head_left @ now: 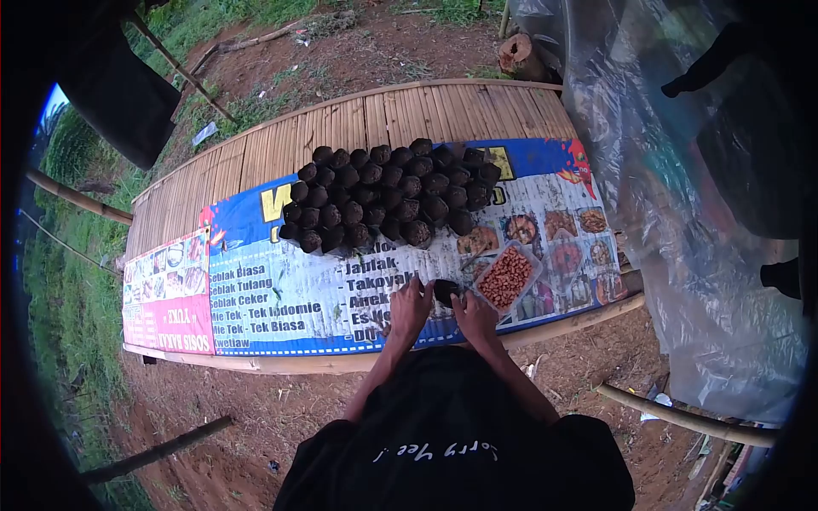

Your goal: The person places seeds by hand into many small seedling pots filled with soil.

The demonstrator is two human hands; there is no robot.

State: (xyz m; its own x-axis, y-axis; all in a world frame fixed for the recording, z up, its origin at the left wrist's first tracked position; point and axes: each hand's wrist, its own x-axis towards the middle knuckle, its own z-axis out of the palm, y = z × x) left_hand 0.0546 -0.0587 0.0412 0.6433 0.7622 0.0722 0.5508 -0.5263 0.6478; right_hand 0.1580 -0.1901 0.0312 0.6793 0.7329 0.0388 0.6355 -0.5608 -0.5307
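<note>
Close to the front edge of the bamboo table, a small black bag (445,292) lies between my two hands. My left hand (411,308) is at its left side, and whether its fingers grip it is too small to tell. My right hand (474,315) touches the bag's right side with fingers bent together. Just right of that hand stands a clear plastic container (536,271) of reddish-brown seeds (507,278). Beyond my hands, several black bags filled with dark soil (371,174) stand upright in a tight cluster.
A printed banner (247,264) covers much of the bamboo table (230,162). Clear plastic sheeting (630,111) hangs at the right. Bamboo poles (690,417) jut in at both sides, and a dark cloth (119,85) hangs at the upper left.
</note>
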